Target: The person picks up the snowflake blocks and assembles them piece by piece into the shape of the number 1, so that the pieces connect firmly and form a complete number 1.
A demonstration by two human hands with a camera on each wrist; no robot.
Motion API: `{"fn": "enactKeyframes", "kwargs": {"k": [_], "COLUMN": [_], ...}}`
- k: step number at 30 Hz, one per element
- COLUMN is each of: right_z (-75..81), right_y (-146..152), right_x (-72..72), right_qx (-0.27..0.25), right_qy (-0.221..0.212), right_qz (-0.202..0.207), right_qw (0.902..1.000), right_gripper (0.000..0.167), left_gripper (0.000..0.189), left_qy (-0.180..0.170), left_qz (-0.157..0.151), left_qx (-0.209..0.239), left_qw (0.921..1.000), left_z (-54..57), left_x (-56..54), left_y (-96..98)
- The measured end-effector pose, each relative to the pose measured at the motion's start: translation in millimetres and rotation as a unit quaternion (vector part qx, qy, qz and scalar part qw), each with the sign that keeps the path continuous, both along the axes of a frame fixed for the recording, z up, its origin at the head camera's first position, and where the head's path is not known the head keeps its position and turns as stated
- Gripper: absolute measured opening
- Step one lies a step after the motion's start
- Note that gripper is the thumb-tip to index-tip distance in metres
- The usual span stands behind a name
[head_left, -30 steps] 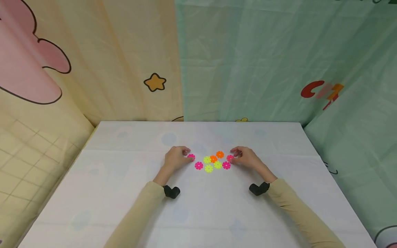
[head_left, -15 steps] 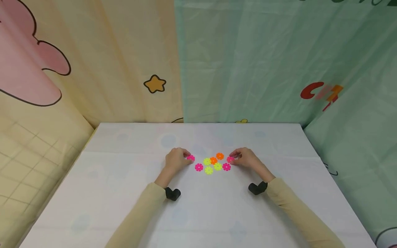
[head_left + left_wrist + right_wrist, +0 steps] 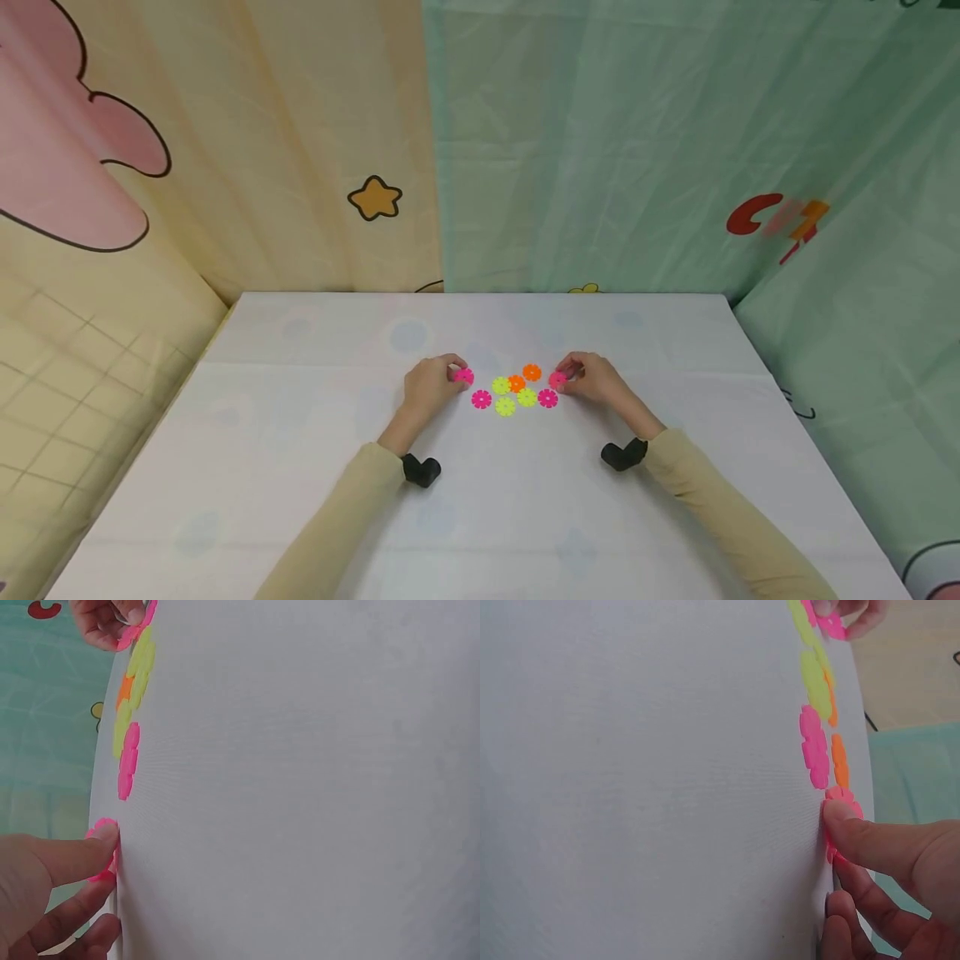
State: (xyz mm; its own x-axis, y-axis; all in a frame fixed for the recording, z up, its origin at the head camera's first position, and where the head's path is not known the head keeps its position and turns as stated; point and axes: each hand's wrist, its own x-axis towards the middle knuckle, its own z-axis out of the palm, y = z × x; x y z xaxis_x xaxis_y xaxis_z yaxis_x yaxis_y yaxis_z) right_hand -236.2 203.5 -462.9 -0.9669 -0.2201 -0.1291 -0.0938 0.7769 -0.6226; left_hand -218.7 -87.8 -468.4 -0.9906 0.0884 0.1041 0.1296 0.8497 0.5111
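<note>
My left hand pinches a pink notched plastic disc, a snowflake-style building piece, between thumb and fingers. In the left wrist view the thumb lies across this pink disc, hiding part of it. On the other side my right hand pinches a second pink disc, its thumb over the face of the disc in the right wrist view. Between the hands lie a pink disc, another pink disc, three yellow discs and two orange discs, some touching or overlapping.
A white cloth with faint blue spots covers the table. Behind it hang a cream curtain and a green curtain. Black wrist mounts sit at both cuffs.
My left hand has shifted slightly to the right, and its pink disc now shows more fully. The right hand stays nearly in place. The discs on the table keep their arrangement.
</note>
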Motion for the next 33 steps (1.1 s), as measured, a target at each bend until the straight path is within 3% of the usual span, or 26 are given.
{"fn": "enactKeyframes", "kwargs": {"k": [6,13,18,25,33], "right_z": [-4.1,-3.6,0.1,5.6,8.7], "right_y": [4,7,3,0,-8], "right_x": [1.1,-1.0,2.8,6.5,4.8], "right_qx": [-0.020,-0.021,-0.047,-0.079,-0.102], "right_qy": [0.012,-0.011,-0.024,0.013,0.064], "right_qz": [-0.007,0.006,-0.007,-0.009,-0.010], "right_qw": [0.9997,0.9997,0.9986,0.9968,0.9927], "right_gripper": [0.020,0.024,0.024,0.021,0.023], "left_gripper": [0.019,0.019,0.017,0.018,0.016], "left_qy": [-0.009,-0.014,-0.005,-0.010,-0.028], "left_qz": [0.005,0.011,0.019,0.021,0.010], "left_qx": [0.036,0.068,0.092,0.149,0.177], "left_qw": [0.9993,0.9975,0.9956,0.9886,0.9837], "left_z": [0.6,3.1,6.5,13.9,19.6], "left_x": [2.2,2.2,2.5,5.6,7.9], "left_y": [1.4,3.5,6.1,12.0,18.6]}}
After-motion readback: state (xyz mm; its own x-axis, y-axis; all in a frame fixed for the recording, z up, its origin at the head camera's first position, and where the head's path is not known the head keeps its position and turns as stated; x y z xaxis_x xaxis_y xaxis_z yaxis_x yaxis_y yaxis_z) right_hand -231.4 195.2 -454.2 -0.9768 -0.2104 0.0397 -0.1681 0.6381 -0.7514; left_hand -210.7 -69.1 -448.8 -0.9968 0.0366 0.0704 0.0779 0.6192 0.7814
